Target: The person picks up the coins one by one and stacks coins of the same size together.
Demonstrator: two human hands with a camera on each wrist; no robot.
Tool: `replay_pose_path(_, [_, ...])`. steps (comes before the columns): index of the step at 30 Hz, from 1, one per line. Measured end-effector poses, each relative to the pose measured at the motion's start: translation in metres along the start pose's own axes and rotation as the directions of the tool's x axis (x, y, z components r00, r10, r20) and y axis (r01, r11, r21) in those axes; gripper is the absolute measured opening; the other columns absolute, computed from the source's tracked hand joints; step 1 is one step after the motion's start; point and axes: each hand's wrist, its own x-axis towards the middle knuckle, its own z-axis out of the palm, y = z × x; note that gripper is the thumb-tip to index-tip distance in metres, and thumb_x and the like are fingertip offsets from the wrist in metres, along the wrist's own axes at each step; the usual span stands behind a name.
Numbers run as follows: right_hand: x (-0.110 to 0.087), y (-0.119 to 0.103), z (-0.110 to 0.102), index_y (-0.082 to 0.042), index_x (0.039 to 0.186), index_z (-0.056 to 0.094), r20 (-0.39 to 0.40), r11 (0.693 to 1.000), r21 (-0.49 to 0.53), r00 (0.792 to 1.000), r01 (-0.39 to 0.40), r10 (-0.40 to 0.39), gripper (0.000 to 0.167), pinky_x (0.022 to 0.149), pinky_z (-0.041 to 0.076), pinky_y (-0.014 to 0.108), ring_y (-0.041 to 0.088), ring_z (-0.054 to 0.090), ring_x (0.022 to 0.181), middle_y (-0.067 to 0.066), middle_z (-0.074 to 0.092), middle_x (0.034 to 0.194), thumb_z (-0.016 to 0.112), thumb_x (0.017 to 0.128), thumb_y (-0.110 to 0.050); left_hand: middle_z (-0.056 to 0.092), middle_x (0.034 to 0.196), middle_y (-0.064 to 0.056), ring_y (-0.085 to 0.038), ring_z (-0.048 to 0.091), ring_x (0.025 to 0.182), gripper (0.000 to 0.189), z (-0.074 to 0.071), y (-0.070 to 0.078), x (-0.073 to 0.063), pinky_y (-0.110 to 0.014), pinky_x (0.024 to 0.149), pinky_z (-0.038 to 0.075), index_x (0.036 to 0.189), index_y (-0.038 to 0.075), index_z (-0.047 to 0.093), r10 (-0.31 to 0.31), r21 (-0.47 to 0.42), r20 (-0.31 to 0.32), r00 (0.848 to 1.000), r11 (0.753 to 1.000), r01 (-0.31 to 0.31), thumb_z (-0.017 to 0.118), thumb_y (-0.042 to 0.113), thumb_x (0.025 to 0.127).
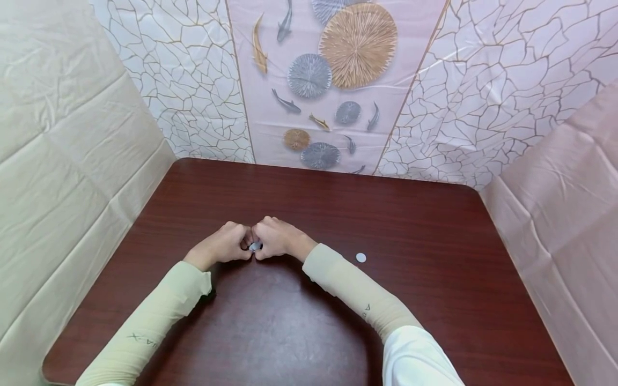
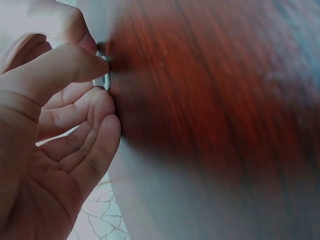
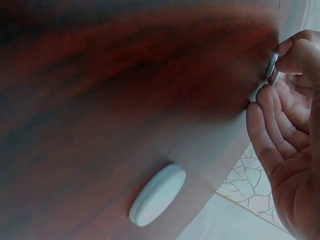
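My left hand [image 1: 221, 245] and right hand [image 1: 279, 238] meet at the left middle of the table, fingertips close together. Between them, low over the wood, is a small pale round disc [image 1: 255, 246]. In the left wrist view my left thumb and fingers pinch the disc [image 2: 106, 81], of which a thin light rim shows. My right hand [image 3: 287, 120] pinches it from the other side, and two pale edges of the disc [image 3: 272, 65] appear between thumb and fingers. Fingers cover the rest of it. A second white round disc [image 1: 361, 258] lies flat to the right of my right forearm.
The dark red-brown wooden table [image 1: 410, 214] has rounded corners. Pale cloth [image 1: 63, 134] hangs along its left and right sides, and a patterned curtain [image 1: 193, 80] stands behind its far edge. Both forearms wear light sleeves [image 1: 149, 321].
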Motion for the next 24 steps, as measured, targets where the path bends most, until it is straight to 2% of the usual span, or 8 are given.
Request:
replay_pose_path(1, [0.0, -0.0001, 0.0004, -0.016, 0.074, 0.064, -0.005, 1.0, 0.001, 1.0, -0.002, 0.002, 0.02, 0.057, 0.038, 0.016, 0.003, 0.043, 0.061, -0.011, 0.052, 0.068, 0.082, 0.081, -0.021, 0.071, 0.077, 0.001, -0.008, 0.064, 0.072, 0.014, -0.0052, 0.0094, -0.0016, -0.024, 0.067, 0.054, 0.085, 0.009, 0.07, -0.034, 0.013, 0.004, 0.999, 0.999, 0.034, 0.08, 0.008, 0.074])
replay_pose_path(8, [-0.0011, -0.0012, 0.003, -0.017, 0.078, 0.071, -0.039, 1.0, 0.011, 0.999, -0.021, 0.021, 0.014, 0.06, 0.045, 0.015, 0.001, 0.054, 0.064, -0.012, 0.064, 0.071, 0.084, 0.079, -0.022, 0.07, 0.077, 0.002, -0.007, 0.062, 0.072, 0.014, -0.0042, 0.0096, -0.0006, -0.021, 0.067, 0.05, 0.085, 0.01, 0.07, -0.092, 0.046, 0.027, 0.995, 0.995, 0.091, 0.081, 0.009, 0.076])
replay_pose_path(14, [-0.0009, -0.0011, 0.0042, -0.017, 0.084, 0.075, -0.046, 0.999, 0.023, 0.999, -0.026, 0.027, 0.013, 0.067, 0.05, 0.013, 0.001, 0.064, 0.073, -0.01, 0.073, 0.08, 0.085, 0.078, -0.022, 0.071, 0.079, 0.002, -0.006, 0.063, 0.072, 0.014, -0.0052, 0.0105, -0.0018, -0.022, 0.067, 0.052, 0.086, 0.009, 0.07, -0.078, 0.033, 0.027, 0.997, 0.996, 0.077, 0.081, 0.009, 0.078])
replay_pose_path(24, [-0.0028, 0.0009, 0.003, -0.012, 0.089, 0.077, -0.041, 0.998, 0.069, 0.999, -0.004, 0.007, 0.012, 0.072, 0.051, 0.012, 0.001, 0.067, 0.079, -0.006, 0.076, 0.085, 0.084, 0.08, -0.014, 0.072, 0.08, 0.003, -0.005, 0.065, 0.074, 0.013, -0.0058, 0.0099, -0.0028, -0.022, 0.069, 0.054, 0.088, 0.009, 0.071, -0.089, 0.015, 0.033, 0.995, 0.996, 0.089, 0.081, 0.008, 0.08])
